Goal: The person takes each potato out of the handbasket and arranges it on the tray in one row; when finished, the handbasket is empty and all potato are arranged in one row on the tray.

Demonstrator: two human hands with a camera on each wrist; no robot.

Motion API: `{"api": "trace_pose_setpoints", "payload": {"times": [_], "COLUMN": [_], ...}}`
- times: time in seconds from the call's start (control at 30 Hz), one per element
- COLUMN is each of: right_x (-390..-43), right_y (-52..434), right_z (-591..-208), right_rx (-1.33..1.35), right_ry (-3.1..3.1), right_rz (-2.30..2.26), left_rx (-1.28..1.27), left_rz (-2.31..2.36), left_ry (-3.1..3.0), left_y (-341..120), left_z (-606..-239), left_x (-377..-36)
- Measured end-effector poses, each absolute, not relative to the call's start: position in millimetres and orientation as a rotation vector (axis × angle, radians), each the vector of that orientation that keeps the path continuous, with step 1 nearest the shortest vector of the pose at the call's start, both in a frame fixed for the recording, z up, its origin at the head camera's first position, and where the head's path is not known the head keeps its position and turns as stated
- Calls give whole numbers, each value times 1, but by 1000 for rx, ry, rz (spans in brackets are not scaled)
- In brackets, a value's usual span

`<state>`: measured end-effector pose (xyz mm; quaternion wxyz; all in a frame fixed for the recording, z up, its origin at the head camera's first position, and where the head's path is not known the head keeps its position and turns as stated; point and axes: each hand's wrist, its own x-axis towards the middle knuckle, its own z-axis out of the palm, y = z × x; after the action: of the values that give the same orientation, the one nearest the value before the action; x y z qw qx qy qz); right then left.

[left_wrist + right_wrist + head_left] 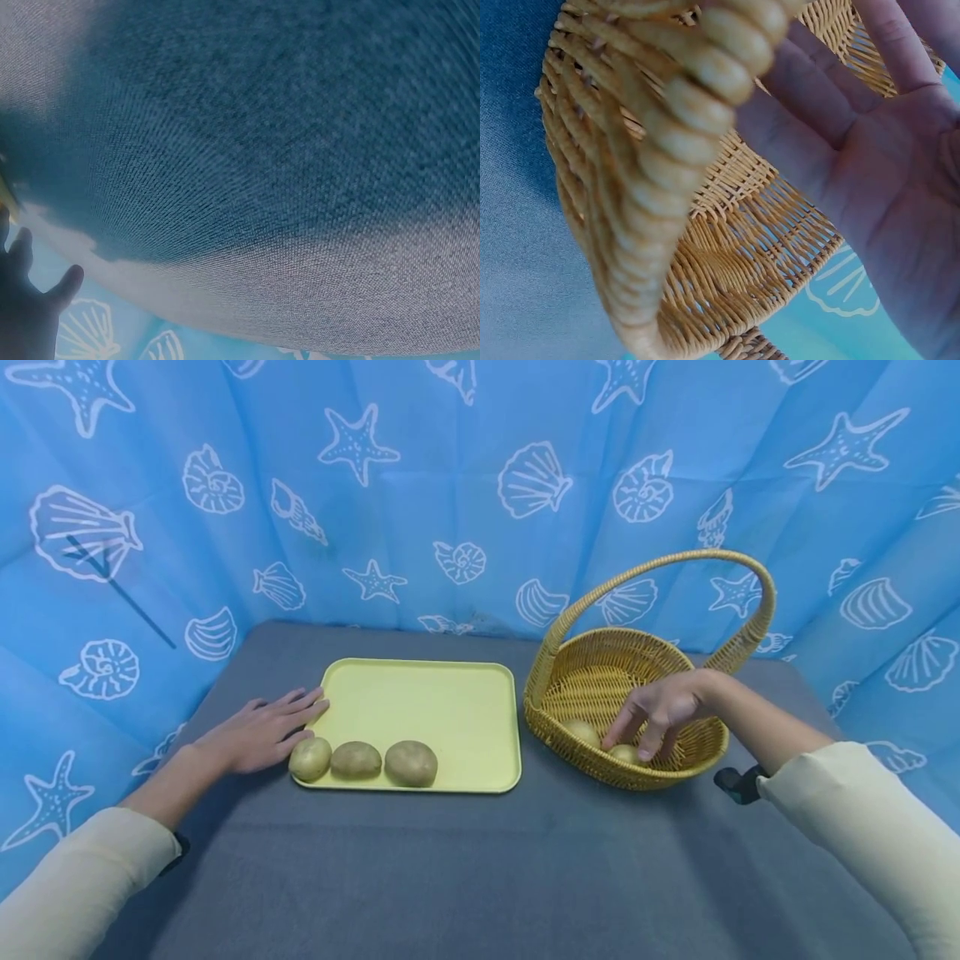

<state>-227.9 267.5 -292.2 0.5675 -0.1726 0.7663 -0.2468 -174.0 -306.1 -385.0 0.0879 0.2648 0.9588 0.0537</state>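
Note:
A wicker basket [551, 727] with a tall arched handle holds two potatoes, one [583, 732] by the left wall and another [624, 754] near the front rim. My right hand [667, 706] reaches down into it, fingers loosely extended and fingertips right at the front potato. In the right wrist view, the palm [907, 172] faces the basket's woven rim [679, 142], which hides the fingertips. With fingers spread, my left hand [258, 732] rests at the left edge of a yellow tray [420, 710]. Its thumb lies close to the leftmost potato [310, 759].
Two more potatoes, a middle one [356, 760] and a right one [411, 763], line the tray's front edge. The basket handle [675, 558] arches above my right hand. Grey cloth [450, 877] covers the table; a blue curtain [420, 502] with shell prints hangs behind.

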Motion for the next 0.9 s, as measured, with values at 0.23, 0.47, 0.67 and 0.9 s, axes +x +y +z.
{"api": "trace_pose_setpoints", "payload": {"times": [0.23,0.47,0.67,0.9], "right_x": [-229,-229,-228,-224], "right_y": [264,255,255,255], "right_z": [-295,-297,-293,-275], "right_rx": [-392,-420,-476,-666], "right_ry": [1807,1816,1828,1945], "right_rz": [-565,-528,-507,-397], "left_rx": [778,779,782,772], "left_rz": [180,187,190,200], "left_ry": [2844,2847,2853,2851], "left_y": [-306,-307,-306,-307], "left_z": [-385,-387,-387,-386], "left_x": [-175,-175,-175,-174]}}
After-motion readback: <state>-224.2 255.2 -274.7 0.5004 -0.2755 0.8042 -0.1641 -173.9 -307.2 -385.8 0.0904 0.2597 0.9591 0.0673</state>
